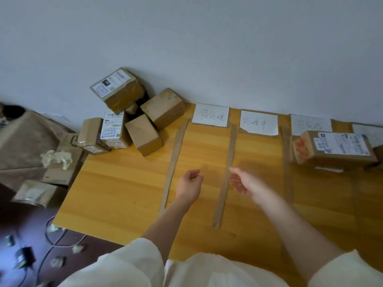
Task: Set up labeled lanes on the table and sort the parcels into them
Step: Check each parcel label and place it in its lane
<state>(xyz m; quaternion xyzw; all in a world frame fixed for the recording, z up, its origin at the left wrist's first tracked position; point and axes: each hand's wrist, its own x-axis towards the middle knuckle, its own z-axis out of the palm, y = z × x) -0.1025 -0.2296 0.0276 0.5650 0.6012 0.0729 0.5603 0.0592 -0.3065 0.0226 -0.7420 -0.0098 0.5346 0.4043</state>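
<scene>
Cardboard strips (225,175) divide the wooden table (124,193) into lanes, each headed by a handwritten white label (211,115) at the wall; a second label (259,123) and a third label (310,124) follow to the right. A pile of brown parcels (132,114) sits at the table's far left corner. One labelled parcel (335,149) lies in the third lane. My left hand (189,186) hovers over the first lane, fingers loosely curled, holding nothing. My right hand (246,182) is over the middle strip, fingers spread and empty.
The white wall runs along the table's far edge. Left of the table lie flattened cardboard (27,139), crumpled tape (57,158) and a padded envelope (35,193). Cables (53,239) and a charger lie on the dark floor at lower left.
</scene>
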